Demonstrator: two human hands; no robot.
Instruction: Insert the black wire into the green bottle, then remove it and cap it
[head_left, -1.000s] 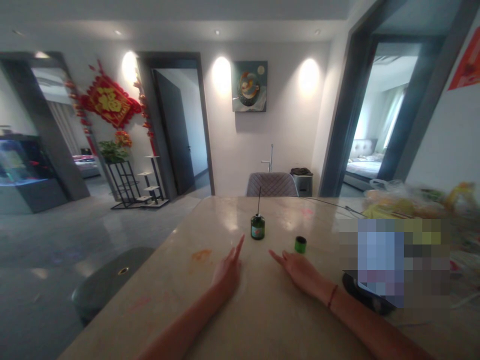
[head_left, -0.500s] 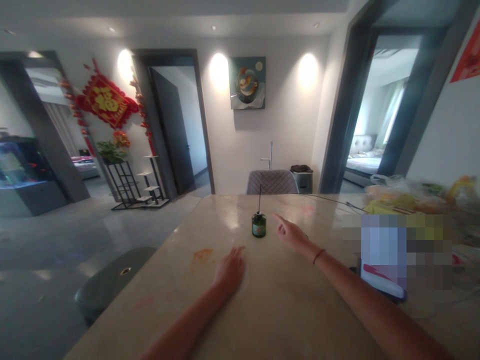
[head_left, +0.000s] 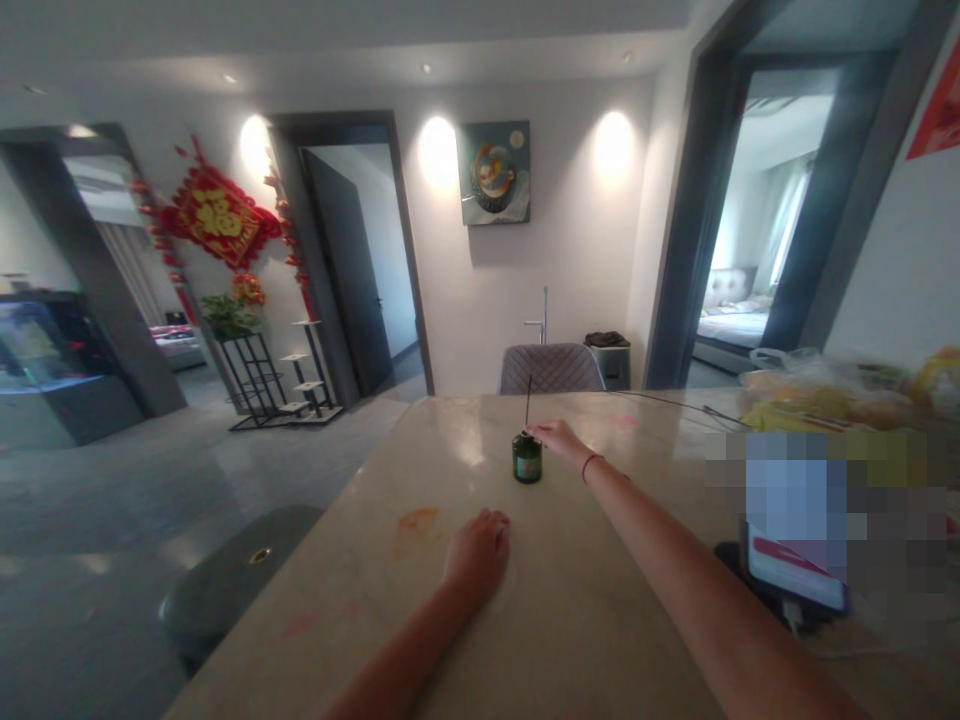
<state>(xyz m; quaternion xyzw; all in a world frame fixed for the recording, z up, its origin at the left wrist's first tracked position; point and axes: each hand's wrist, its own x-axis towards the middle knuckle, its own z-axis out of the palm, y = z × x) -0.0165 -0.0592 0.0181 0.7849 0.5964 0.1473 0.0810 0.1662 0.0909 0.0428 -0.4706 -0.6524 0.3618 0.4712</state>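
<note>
A small dark green bottle (head_left: 527, 462) stands near the middle of the beige stone table (head_left: 570, 620), and a thin dark stick (head_left: 529, 393) rises from its mouth. My right hand (head_left: 553, 438) reaches out to the bottle's top. Its fingertips are pinched together at the base of the stick. Nearer to me, my left hand (head_left: 477, 548) lies palm down on the table with its fingers relaxed, holding nothing. A red cord circles my right wrist. The small green cap seen earlier is out of sight, where my right forearm now lies.
A phone (head_left: 795, 580) on a dark stand and a heap of bags and packets (head_left: 832, 395) fill the table's right side. An orange stain (head_left: 417, 520) marks the top on the left. A grey chair (head_left: 551, 368) stands at the far end and a round stool (head_left: 240, 570) at the left.
My right hand has moved forward from beside the green cap to the bottle's top. My left hand has drawn back a little and flattened on the table.
</note>
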